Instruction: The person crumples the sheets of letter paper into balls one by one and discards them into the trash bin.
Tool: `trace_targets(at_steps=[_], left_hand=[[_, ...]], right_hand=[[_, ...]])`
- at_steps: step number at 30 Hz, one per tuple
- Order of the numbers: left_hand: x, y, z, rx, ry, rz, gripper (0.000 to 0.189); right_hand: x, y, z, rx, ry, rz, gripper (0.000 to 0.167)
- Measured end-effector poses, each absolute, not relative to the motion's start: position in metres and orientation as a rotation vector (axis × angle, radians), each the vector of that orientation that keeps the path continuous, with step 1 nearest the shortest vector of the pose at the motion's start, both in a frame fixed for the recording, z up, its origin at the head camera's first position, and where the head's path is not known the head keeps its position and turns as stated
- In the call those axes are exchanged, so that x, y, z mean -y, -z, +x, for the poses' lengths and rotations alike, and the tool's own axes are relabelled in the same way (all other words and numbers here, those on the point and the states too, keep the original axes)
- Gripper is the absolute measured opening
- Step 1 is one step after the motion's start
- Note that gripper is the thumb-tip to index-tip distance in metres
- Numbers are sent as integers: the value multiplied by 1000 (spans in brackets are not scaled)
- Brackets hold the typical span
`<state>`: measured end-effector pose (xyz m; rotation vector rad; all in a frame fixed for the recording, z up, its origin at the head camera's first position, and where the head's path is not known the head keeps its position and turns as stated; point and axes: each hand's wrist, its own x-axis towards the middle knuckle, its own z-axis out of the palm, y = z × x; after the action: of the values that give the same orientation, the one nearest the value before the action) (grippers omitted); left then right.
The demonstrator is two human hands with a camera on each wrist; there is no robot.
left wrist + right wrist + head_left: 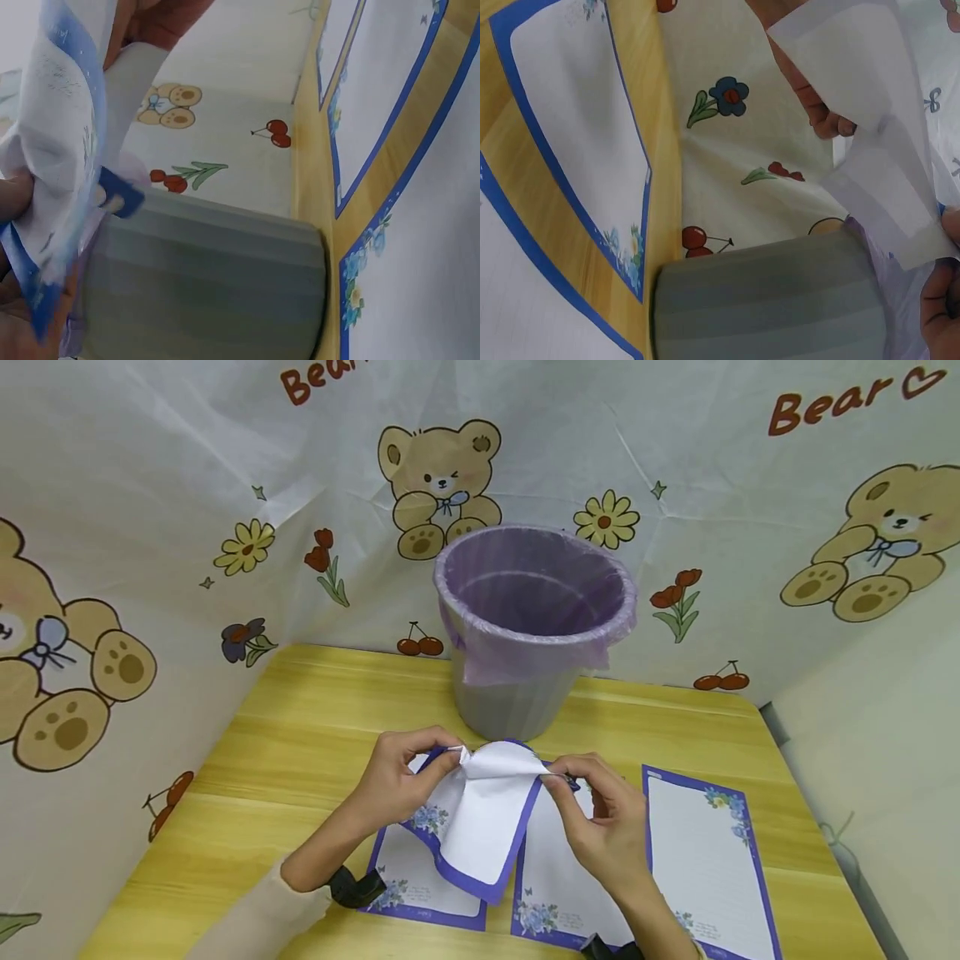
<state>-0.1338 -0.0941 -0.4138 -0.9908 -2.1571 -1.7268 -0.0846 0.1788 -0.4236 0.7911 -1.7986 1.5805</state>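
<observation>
Both hands hold up one sheet of stationery paper [487, 835] with a blue border and printed blue flowers, in front of the bin. My left hand [408, 777] pinches its upper left part between thumb and fingers. On the other side, my right hand [603, 822] pinches the upper right edge. The sheet is creased and folded over along the top, and its lower part hangs down. In the left wrist view, the paper [56, 142] is bent, its blue edge curving. White folded flaps of the paper [855, 67] show in the right wrist view.
A grey bin [517, 706] lined with a purple bag [498, 664] stands at the back of the wooden table [300, 743]. Beneath the hands lie a left sheet [450, 893] and a middle sheet [562, 885]; another sheet [705, 852] lies at the right. A bear-print cloth [322, 468] hangs behind.
</observation>
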Motion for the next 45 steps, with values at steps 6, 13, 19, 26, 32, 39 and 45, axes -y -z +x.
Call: trace_targets(at_steps=[6,13,19,26,32,39,45], left_hand=[[89,418,-131,2163,1694,-1082,16],[86,429,-128,2179,1704,-1127,18],[82,434,-126,2175,1722,-1157,18],[79,435,-123,2178,1760,-1159,18],[61,435,-120,2185,1775,-1270,13],[44,434,-124,2128,1774,-1271,11],[45,430,-123,2137,1798,-1192,9]], right_hand=[[-175,427,-86,1787,-1552,809,24],[-173,425,-87,1825,-1553,783,27],[-170,422,-86,1857,-1526,739,29],[-168,422,-85,1951,-1364,675,19],[-164,423,-88,2034,-1146,694,23],[-164,420,-90,2051,-1247,689,25],[-167,421,-90,2021,-1420,734,32]])
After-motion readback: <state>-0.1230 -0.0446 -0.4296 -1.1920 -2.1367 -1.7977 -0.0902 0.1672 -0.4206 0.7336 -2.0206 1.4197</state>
